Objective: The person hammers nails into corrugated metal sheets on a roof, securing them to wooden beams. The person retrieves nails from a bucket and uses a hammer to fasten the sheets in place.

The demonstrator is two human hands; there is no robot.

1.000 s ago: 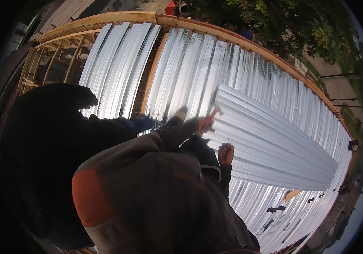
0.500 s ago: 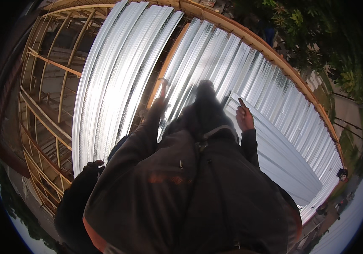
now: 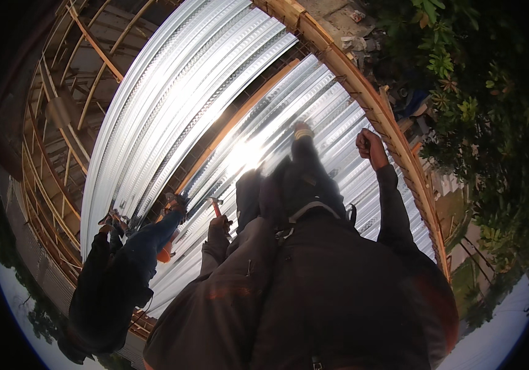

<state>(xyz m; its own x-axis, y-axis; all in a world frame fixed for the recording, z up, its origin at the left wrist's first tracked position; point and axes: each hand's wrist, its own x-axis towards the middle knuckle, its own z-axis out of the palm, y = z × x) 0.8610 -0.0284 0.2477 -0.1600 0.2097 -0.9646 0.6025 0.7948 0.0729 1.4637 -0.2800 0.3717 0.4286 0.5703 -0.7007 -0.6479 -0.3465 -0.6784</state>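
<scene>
My left hand (image 3: 219,228) is closed round the handle of a hammer (image 3: 216,207), whose head points up over the ribbed metal sheets (image 3: 332,92). Out to the right, at the end of a raised arm, my right hand (image 3: 371,148) is curled into a fist near the wooden edge board; whatever may be inside it is hidden. My forward shoe (image 3: 302,131) stands on the shiny sheets between the two hands. A strip of orange-brown timber (image 3: 240,123) runs through a gap between two runs of sheeting.
To the left a co-worker (image 3: 113,271) in dark top and jeans bends over the sheets. Beyond them lies an open timber frame (image 3: 61,142) with gaps. A curved-looking wooden edge board (image 3: 375,102) borders the right, with leafy branches (image 3: 455,92) and ground below.
My view has turned and shifted right. The left hand with the hammer is now nearer my body; the right hand has reached farther right. More of the co-worker shows.
</scene>
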